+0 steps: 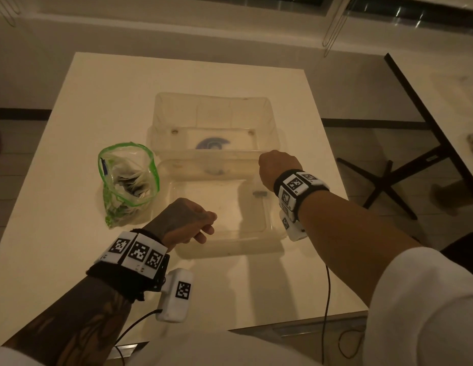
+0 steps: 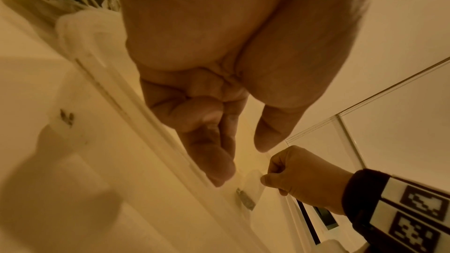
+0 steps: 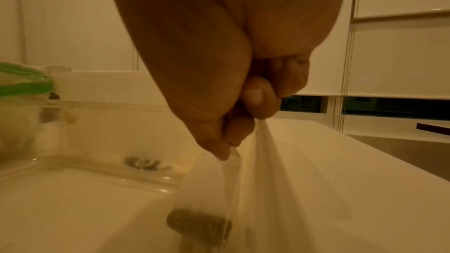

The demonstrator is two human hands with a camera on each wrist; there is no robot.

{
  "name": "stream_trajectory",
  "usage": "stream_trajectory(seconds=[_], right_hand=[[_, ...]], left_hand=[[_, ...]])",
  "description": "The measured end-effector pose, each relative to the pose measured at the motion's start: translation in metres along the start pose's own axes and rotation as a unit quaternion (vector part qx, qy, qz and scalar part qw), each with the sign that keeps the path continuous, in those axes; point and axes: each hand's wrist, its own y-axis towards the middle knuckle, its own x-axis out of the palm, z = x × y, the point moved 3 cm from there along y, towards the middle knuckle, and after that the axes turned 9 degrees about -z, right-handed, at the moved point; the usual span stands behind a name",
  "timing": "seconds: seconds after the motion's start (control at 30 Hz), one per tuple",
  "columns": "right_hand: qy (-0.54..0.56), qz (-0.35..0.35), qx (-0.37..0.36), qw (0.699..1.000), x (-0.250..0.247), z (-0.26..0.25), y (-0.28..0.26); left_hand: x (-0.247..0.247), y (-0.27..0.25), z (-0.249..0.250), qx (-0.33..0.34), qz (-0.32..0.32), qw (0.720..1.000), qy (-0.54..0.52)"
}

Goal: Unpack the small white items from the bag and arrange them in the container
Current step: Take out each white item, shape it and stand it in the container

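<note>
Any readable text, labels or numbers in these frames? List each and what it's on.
No readable words or numbers.
Wrist bands: black-and-white square code markers, no letters; small marks beside them too blurred.
Container: bluish round logo on its bottom, too blurred to read.
Bag: no print legible.

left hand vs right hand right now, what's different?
The right hand pinches a small white sachet and holds it inside the clear container; the left hand holds nothing.
The right hand is at the container's right side; the left hand hovers at its near left corner, beside the green-rimmed bag.
The right hand's fingers are tightly closed; the left hand's are loosely curled.
Both wear marker-tagged wrist bands.
</note>
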Motion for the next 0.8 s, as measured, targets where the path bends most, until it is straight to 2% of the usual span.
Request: stream_trajectory(seconds=[0.4,0.6,0.8], right_hand=[[0.025,-0.008,-0.015,1.000,-0.002,-0.005,-0.008],[0.009,-0.081,-0.019,0.996,0.007,-0.013,-0.004],[0.007,-0.117,-0.008,0.993,0.009,-0.015,0.000]], left_hand=[[0.002,0.000,0.002,0.007,-0.001,1.000,0.000],[0.003,0.000,0.004,0.014,0.000,1.000,0.005],[-0.005,0.000,0.003,0.014,0.014,1.000,-0.012]])
